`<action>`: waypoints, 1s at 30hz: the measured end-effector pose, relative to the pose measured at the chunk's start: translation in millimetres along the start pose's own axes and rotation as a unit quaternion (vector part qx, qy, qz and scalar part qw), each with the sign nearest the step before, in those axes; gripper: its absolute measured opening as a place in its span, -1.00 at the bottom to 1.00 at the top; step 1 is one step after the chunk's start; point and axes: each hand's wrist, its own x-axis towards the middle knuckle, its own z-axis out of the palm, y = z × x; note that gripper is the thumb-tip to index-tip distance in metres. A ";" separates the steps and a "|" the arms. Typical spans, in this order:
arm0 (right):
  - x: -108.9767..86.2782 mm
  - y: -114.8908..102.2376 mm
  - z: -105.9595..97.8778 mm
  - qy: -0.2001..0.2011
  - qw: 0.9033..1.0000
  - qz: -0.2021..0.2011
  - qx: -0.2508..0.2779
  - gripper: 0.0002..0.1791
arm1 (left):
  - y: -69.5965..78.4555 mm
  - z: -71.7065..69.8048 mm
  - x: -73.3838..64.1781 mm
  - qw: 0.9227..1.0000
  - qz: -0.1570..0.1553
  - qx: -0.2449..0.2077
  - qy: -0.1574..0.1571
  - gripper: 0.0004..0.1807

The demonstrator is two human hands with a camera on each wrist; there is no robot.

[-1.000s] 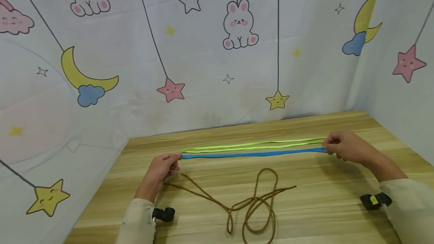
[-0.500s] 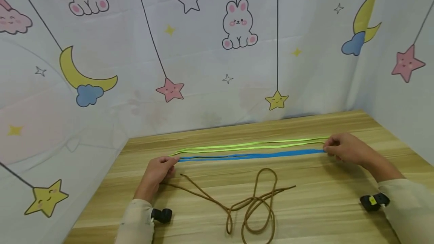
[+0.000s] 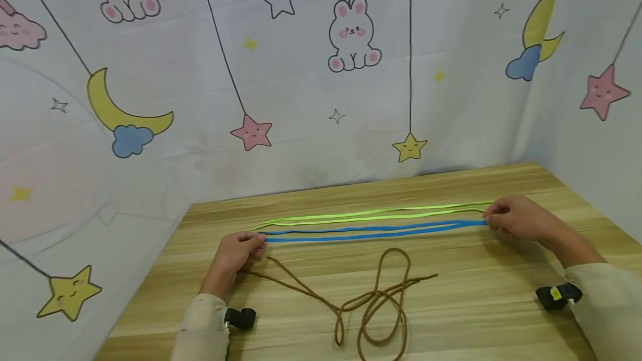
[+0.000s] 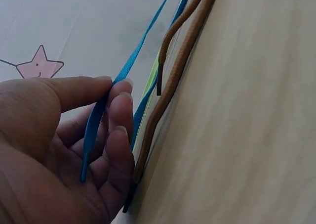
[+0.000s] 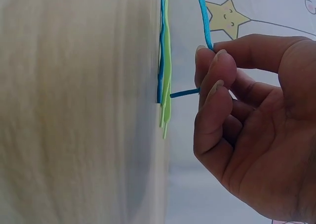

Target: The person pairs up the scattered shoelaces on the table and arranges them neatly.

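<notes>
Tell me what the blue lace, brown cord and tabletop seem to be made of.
Blue lace: probably woven textile, fairly matte; it is flat and ribbon-like. Brown cord: likely braided textile, dull; its round surface shows a fine pattern. Tabletop: wood or wood-print laminate, faintly glossy; streaky grain fits either.

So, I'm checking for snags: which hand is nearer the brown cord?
Left. The left hand is close by one end of the brown cord; the right hand is apart, beyond its rightmost tip.

No readable text or numbers.
</notes>
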 end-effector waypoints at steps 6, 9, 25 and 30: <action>1.1 3.0 -3.0 0.002 1.000 0.011 -0.005 -0.68 | -1.6 0.6 0.2 1.000 -0.002 -0.005 0.000 -0.71; 1.4 5.4 -2.7 0.001 1.000 0.019 -0.001 -0.70 | -2.2 1.2 0.4 1.000 0.000 -0.005 -0.001 -0.71; 0.4 9.0 -4.6 0.020 0.999 0.027 -0.015 -0.72 | -3.1 1.5 5.0 1.000 -0.005 -0.008 0.009 -0.73; 1.3 9.0 -3.2 0.024 0.999 0.021 -0.007 -0.75 | -3.8 0.7 3.7 1.000 -0.005 -0.012 0.009 -0.73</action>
